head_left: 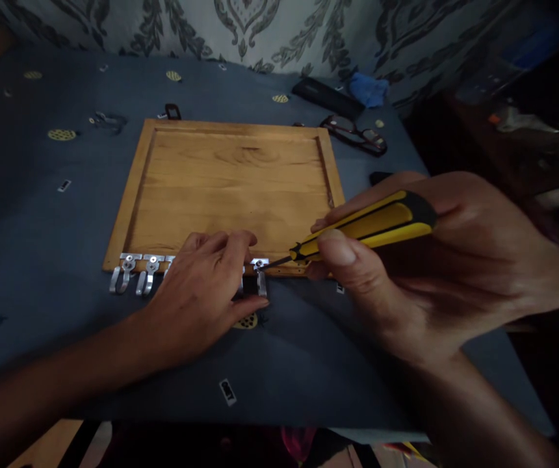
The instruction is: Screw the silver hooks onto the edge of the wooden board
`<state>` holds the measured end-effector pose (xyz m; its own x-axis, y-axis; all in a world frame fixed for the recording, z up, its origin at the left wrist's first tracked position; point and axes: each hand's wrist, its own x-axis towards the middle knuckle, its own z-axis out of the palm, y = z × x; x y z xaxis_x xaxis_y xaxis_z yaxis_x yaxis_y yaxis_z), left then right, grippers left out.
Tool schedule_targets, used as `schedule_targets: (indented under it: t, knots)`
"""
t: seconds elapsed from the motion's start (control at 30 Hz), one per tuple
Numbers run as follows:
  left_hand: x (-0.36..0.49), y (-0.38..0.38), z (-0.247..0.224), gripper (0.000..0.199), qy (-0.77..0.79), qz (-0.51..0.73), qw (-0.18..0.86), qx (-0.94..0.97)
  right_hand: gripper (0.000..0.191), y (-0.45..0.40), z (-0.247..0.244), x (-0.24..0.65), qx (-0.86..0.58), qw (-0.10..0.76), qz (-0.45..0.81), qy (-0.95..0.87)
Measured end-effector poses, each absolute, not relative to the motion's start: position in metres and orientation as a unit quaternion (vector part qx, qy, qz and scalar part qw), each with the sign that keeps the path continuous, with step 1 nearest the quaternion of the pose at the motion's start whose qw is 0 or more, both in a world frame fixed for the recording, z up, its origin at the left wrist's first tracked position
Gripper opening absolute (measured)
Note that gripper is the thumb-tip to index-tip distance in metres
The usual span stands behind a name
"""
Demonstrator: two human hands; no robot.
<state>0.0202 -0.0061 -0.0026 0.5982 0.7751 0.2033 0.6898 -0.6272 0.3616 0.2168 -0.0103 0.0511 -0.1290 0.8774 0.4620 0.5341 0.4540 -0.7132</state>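
OK so, the tablecloth (pixel 55 260) is done in dark blue-grey, dotted with yellow pineapples (pixel 62 134) marked in black, plus little white labels (pixel 227 392) lettered in black. The backdrop (pixel 299 26) is pale grey, covered in darker leafy scrolls. Honey-brown is seen on the wooden panel (pixel 240 188), streaked with darker grain. The screwdriver handle (pixel 377 221) is coloured yellow and black, the hooks (pixel 150 276) are silver-toned, and bright-ish blue is shown by the crumpled cloth (pixel 368 89)

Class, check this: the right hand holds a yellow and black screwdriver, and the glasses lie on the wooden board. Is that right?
No: the head view shows the glasses on the table, not the board; the right hand does hold the screwdriver.
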Motion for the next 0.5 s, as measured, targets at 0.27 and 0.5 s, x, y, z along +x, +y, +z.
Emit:
schedule_targets:
  t: [0.27,0.5]
  knots:
    - [0.020,-0.007,-0.001,0.055,0.419,0.177,0.146,0.878,0.022,-0.008,0.049,0.220,-0.488,0.434,0.253,-0.714]
    - [0.021,-0.005,-0.002,0.050,0.418,0.176,0.153,0.878,0.020,-0.008,0.053,0.218,-0.492,0.444,0.245,-0.708]
